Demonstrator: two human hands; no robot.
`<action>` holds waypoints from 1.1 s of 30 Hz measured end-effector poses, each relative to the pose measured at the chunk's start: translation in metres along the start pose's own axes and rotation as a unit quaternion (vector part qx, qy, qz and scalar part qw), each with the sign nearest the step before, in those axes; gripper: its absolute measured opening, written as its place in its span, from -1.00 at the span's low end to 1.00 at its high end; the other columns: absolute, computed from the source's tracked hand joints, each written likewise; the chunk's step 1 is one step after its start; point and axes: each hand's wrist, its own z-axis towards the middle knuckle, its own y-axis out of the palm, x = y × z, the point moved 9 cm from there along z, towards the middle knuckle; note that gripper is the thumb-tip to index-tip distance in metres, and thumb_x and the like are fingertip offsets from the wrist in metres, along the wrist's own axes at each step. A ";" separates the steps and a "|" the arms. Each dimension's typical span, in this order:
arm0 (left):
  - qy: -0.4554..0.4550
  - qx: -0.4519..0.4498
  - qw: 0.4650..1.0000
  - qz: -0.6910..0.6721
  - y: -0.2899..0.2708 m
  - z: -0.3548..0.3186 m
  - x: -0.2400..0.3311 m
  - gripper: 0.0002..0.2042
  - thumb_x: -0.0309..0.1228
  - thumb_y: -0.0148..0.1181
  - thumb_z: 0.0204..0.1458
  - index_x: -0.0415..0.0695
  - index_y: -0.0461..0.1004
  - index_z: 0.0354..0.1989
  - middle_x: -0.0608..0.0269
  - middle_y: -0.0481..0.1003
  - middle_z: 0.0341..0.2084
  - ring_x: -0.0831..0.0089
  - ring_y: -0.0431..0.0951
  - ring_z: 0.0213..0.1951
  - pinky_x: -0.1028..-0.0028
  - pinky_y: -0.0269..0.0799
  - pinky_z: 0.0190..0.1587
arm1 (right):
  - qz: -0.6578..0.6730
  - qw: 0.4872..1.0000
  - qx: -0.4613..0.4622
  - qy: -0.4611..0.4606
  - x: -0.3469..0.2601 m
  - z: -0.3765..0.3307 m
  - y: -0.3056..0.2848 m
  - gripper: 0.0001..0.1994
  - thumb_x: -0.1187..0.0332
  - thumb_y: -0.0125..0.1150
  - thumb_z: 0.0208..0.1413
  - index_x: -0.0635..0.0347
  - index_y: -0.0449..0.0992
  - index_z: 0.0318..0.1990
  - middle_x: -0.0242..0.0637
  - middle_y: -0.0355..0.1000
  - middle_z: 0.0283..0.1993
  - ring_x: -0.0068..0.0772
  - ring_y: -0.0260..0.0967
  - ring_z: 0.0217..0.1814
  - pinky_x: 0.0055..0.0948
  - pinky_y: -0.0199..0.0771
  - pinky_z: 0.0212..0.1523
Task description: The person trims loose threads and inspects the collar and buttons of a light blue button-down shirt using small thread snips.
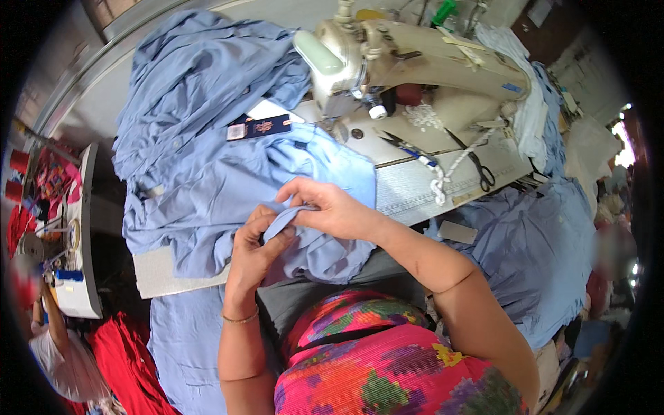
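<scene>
With our left hand (254, 243) and right hand (330, 207) both closed in a pinch on the folded edge of the light blue garment (228, 173) before the sewing machine (415, 62), we should keep the fold flat and even.

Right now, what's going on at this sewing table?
A person sits at a cream sewing machine and works a fold of light blue fabric with both bare hands. The left hand pinches the fold from below; the right hand grips it from above. More blue cloth is heaped on the table. Black scissors lie by the machine.
</scene>
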 end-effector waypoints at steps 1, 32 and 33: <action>-0.035 0.008 0.998 -0.045 0.003 0.000 -0.005 -0.96 -0.60 0.17 -0.05 -0.26 0.52 -0.42 0.42 0.33 -0.45 0.62 0.29 -0.35 0.59 0.19 -0.26 | -0.070 0.997 0.006 -0.015 -0.004 0.000 -0.004 -0.71 0.50 0.16 0.06 0.25 0.37 -0.04 -0.36 0.39 -0.28 -0.54 0.35 -0.20 -0.51 0.36 -0.15; 0.307 0.089 0.859 0.401 0.027 -0.042 0.066 -0.62 -0.72 0.21 -0.46 -0.20 0.46 -0.32 0.18 0.33 -0.47 0.23 0.37 -0.42 0.36 0.31 -0.40 | -0.275 0.940 -0.009 -0.203 -0.050 -0.032 0.001 -0.66 0.59 0.23 -0.28 0.13 0.45 -0.23 -0.29 0.35 -0.28 -0.16 0.41 -0.36 -0.34 0.41 -0.39; 0.343 0.099 0.835 0.419 0.030 -0.049 0.066 -0.65 -0.69 0.21 -0.44 -0.18 0.46 -0.34 0.21 0.34 -0.46 0.28 0.36 -0.44 0.38 0.29 -0.44 | -0.282 0.929 0.009 -0.239 -0.056 -0.037 0.002 -0.73 0.58 0.24 -0.30 0.12 0.42 -0.34 -0.34 0.33 -0.32 -0.23 0.39 -0.44 -0.36 0.38 -0.48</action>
